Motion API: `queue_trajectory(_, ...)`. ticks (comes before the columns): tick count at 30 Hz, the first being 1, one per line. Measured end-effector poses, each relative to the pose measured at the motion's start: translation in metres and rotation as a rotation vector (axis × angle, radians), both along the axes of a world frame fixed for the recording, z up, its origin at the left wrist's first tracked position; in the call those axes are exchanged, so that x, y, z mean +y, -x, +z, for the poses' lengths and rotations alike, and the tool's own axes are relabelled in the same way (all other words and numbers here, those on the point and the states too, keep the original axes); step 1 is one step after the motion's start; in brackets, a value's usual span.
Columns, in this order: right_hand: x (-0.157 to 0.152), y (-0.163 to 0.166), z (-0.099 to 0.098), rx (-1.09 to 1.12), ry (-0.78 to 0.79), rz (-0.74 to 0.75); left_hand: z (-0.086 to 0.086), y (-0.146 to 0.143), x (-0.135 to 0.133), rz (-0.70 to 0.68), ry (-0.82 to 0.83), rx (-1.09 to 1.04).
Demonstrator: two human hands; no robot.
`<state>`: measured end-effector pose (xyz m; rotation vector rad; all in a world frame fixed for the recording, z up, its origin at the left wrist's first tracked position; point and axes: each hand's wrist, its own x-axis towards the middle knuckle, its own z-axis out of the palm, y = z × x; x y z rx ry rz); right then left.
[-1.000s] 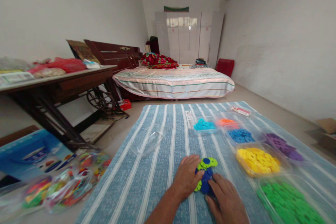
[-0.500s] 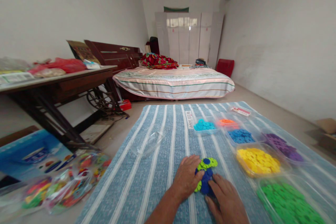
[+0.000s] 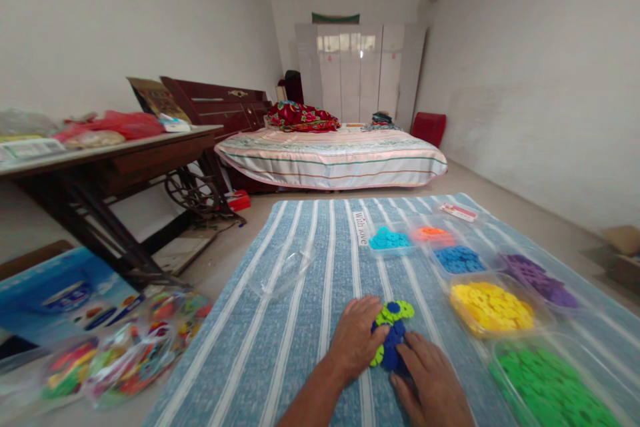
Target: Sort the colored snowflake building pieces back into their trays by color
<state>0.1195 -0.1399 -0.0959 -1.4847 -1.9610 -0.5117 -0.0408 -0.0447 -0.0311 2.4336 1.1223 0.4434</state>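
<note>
A cluster of joined plastic snowflake discs [image 3: 395, 333], lime green and dark blue, rests on the striped cloth between my two hands. My left hand [image 3: 357, 333] grips its left side, with the thumb lying across the dark blue discs and the fingers curled behind. From the right, my right hand [image 3: 434, 377] closes on the lower dark blue discs with thumb and fingers. The fingertips of both hands partly cover the cluster, so the exact joints cannot be made out.
To the right stand clear tubs of yellow discs [image 3: 493, 307], green discs [image 3: 553, 380], blue discs [image 3: 457, 259], purple discs [image 3: 540, 279], orange discs [image 3: 434, 235] and light blue discs [image 3: 390, 238]. An unfilled clear container [image 3: 283, 270] lies left on the striped cloth [image 3: 300, 320].
</note>
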Motion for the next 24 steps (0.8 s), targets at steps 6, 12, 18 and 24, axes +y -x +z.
queue_trajectory(6,0.0012,-0.0063,-0.0027,-0.037,-0.020,0.050,-0.0043,0.0004,0.0012,0.002,-0.009,-0.008)
queue_trajectory(12,0.0022,-0.0084,-0.0043,-0.083,-0.018,0.051,-0.0027,0.0004,0.0002,0.006,-0.004,0.003)
queue_trajectory(18,0.0007,-0.0042,-0.0026,-0.034,-0.003,0.021,-0.0029,0.0005,0.0002,-0.003,-0.017,-0.013)
queue_trajectory(24,0.0003,-0.0034,-0.0012,-0.047,-0.031,0.021,-0.0056,0.0005,0.0009,0.000,-0.013,-0.002)
